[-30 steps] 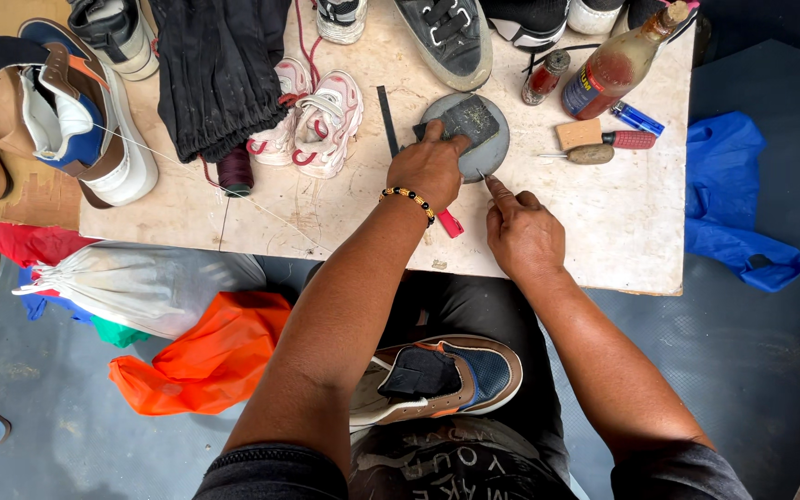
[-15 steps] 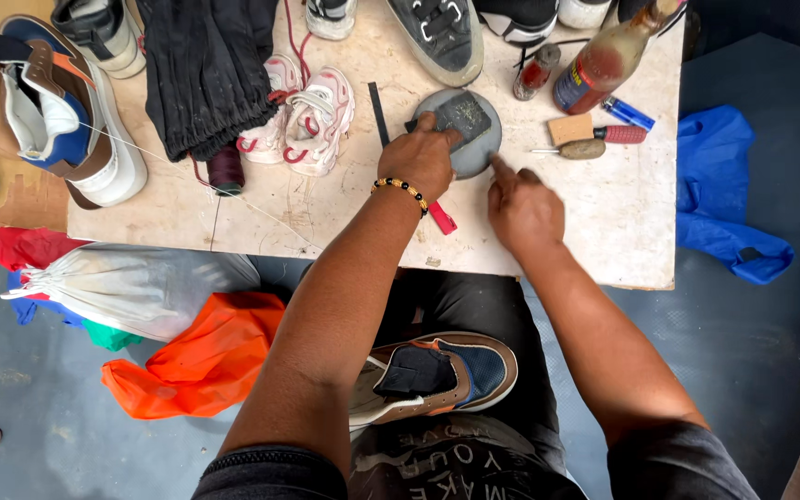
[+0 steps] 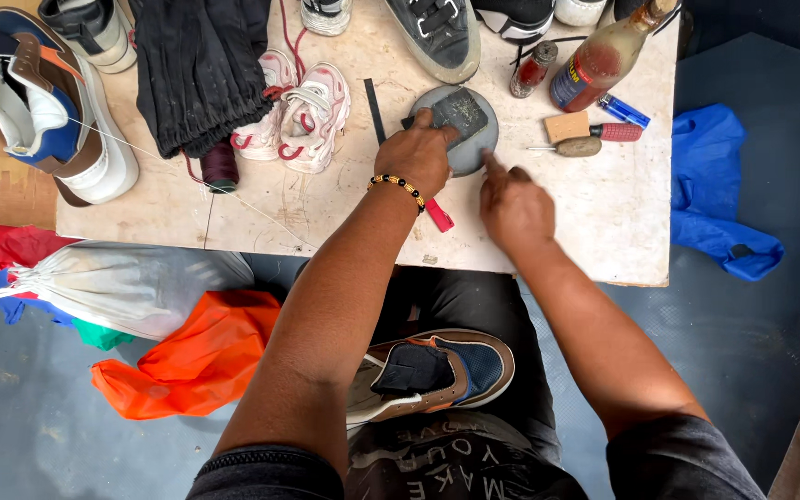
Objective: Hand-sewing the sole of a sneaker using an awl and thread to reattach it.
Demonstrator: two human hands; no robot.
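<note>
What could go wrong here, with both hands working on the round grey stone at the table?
1. The left hand presses a dark rough patch on the grey stone; the right hand has a fingertip at the stone's rim and might get scraped.
2. The shoe lies loose on the lap and may slide off.
3. The bottle stands close by and could get knocked over.

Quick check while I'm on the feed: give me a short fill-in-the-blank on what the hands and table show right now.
1. The left hand presses a dark patch onto a round grey ____.
2. The left wrist wears a beaded ____.
3. A brown and blue ____ lies on the person's lap.
4. The right hand holds nothing; its ____ finger points forward.

Missing words: disc; bracelet; shoe; index
</note>
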